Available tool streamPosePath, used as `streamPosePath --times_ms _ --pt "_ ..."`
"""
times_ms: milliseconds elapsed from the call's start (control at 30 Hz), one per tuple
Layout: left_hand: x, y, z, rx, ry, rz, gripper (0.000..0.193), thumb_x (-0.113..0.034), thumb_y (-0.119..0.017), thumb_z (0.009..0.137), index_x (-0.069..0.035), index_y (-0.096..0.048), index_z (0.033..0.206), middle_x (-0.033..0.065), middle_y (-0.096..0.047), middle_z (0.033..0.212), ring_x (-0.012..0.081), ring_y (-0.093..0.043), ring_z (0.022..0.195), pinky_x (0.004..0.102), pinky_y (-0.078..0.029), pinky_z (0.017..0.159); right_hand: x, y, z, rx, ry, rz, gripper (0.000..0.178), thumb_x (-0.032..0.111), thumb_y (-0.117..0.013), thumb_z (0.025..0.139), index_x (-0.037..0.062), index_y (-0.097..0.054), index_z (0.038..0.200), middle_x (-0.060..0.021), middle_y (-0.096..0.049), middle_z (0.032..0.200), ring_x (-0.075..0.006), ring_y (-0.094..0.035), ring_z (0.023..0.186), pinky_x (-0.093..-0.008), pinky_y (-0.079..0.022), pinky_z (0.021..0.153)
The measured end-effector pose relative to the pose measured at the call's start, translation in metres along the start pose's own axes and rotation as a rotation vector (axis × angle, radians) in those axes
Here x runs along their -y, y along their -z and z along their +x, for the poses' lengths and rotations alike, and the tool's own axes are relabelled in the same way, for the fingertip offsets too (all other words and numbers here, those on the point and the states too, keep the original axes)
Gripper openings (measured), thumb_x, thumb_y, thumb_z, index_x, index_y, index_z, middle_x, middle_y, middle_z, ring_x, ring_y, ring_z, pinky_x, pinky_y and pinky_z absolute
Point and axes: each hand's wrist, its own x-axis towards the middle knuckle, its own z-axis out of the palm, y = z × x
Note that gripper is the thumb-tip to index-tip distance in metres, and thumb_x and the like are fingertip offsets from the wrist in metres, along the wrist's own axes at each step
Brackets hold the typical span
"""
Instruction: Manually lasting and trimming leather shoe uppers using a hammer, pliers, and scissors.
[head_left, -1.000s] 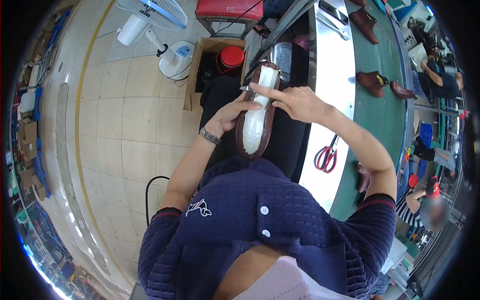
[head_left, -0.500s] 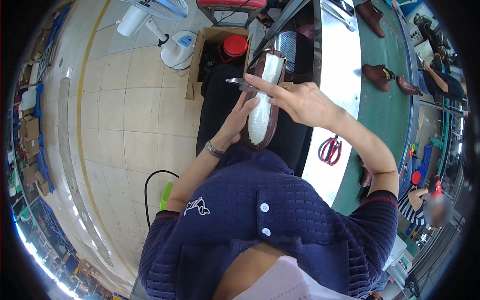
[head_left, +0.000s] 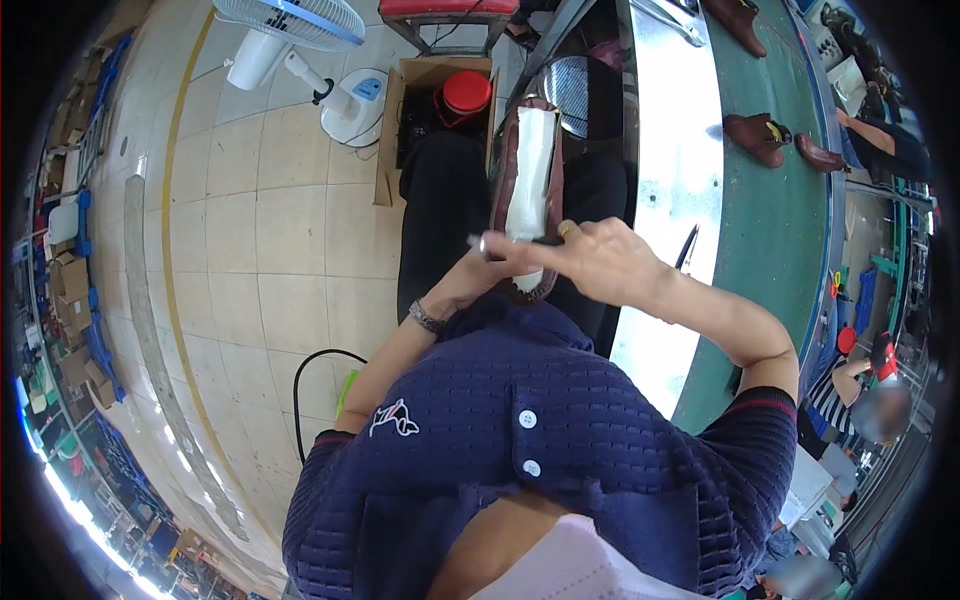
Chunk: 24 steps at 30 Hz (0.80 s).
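A brown shoe upper [head_left: 507, 180] lies bottom up over my lap, its toe and heel in line with my legs, and a long white strip [head_left: 532, 160] covers its underside. My left hand [head_left: 470, 277] grips the shoe from the left near its close end. My right hand [head_left: 602, 262] is closed on a knife-like tool with a shiny metal blade [head_left: 484, 244], held across the near part of the white strip. The fingers and motion blur partly hide the tool. My right hand covers part of the shoe's near end.
On my right stands a metal bench [head_left: 680, 140], where a dark pointed tool tip [head_left: 689, 243] shows beside my forearm. Beyond runs a green belt [head_left: 745, 210] with brown boots [head_left: 757, 138]. A cardboard box [head_left: 387, 150] with a red-lidded container [head_left: 466, 92] and a fan [head_left: 350, 108] stand ahead.
My right hand and the blade have moved toward me along the shoe, from its middle to its near end. My left hand has shifted slightly nearer. My forearm now covers the red-handled pliers.
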Motion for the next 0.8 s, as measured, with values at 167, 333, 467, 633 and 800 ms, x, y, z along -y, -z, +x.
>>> streamPosePath --times_ms 167,333,467,633,800 --pt "0.011 0.001 0.007 0.097 -0.104 0.256 0.034 -0.023 -0.065 0.080 0.000 -0.058 0.105 0.0077 -0.063 0.093 0.0136 -0.060 0.084 0.0272 -0.048 0.072 0.006 -0.020 -0.015 -0.028 -0.144 0.175 0.074 0.008 -0.049 0.080 0.0382 -0.016 0.139 -0.0177 -0.056 0.068 -0.0274 -0.062 0.057 -0.0342 -0.051 0.048" --pt "-0.057 -0.034 0.013 0.194 -0.230 1.073 0.029 -0.016 -0.072 0.071 -0.003 -0.062 0.096 0.0074 -0.065 0.077 0.0122 -0.059 0.069 0.0262 -0.046 0.067 -0.011 -0.027 -0.056 -0.036 -0.474 0.445 0.073 0.010 -0.052 0.082 0.0299 -0.013 0.141 -0.0205 -0.059 0.068 -0.0354 -0.060 0.060 -0.0407 -0.050 0.058" --pt "-0.091 -0.051 0.075 -0.222 -1.054 1.269 0.042 -0.025 -0.073 0.066 -0.004 -0.062 0.101 0.0155 -0.059 0.104 0.0269 -0.057 0.094 0.0339 -0.041 0.085 -0.018 -0.027 -0.074 -0.313 -0.867 1.064 0.064 0.007 -0.047 0.088 0.0108 -0.011 0.141 -0.0119 -0.060 0.069 -0.0218 -0.061 0.061 -0.0330 -0.049 0.062" --pt "-0.127 -0.026 0.159 0.274 -0.672 1.481 0.046 -0.046 -0.059 0.077 -0.010 -0.063 0.106 0.0164 -0.063 0.095 0.0296 -0.059 0.090 0.0375 -0.045 0.079 -0.038 -0.032 -0.086 -0.440 -0.946 1.401 0.058 0.010 -0.042 0.092 -0.0001 -0.010 0.139 -0.0140 -0.062 0.089 -0.0200 -0.063 0.077 -0.0282 -0.051 0.067" --pt "-0.129 -0.039 0.179 -0.042 -0.680 1.514 0.038 -0.044 -0.055 0.081 -0.009 -0.066 0.088 0.0161 -0.063 0.083 0.0302 -0.060 0.079 0.0404 -0.046 0.068 -0.055 -0.035 -0.080 -0.408 -0.931 1.492 0.060 0.007 -0.044 0.091 0.0021 -0.010 0.140 -0.0146 -0.062 0.096 -0.0212 -0.063 0.085 -0.0311 -0.050 0.076"
